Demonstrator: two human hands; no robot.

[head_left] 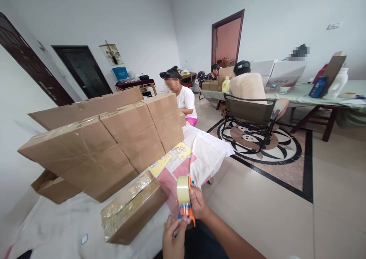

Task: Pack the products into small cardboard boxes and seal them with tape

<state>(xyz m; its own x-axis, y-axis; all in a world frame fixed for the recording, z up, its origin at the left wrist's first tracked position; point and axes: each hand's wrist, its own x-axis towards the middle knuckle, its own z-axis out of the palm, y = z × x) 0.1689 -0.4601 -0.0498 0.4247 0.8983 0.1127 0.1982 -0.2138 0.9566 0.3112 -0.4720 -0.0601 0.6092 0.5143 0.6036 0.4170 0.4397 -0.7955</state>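
My right hand [199,203] is closed around a tape dispenser [187,212], blue and orange, fitted with a roll of clear yellowish packing tape [183,190]. Just below it, my left hand [175,232] pinches at the dispenser's lower end, where a short strip of clear tape shows between the fingers. To the left of both hands lies a taped cardboard box [134,209] on the cloth-covered table, its top seam covered in shiny tape. Neither hand touches that box.
Stacked cardboard boxes [131,133] form a wall across the table's left side. A patterned cloth [178,165] covers the table. Opposite sits a person in a white shirt [187,98]. Further right, a person sits on a black chair [248,106] by a long table [303,95] with bottles.
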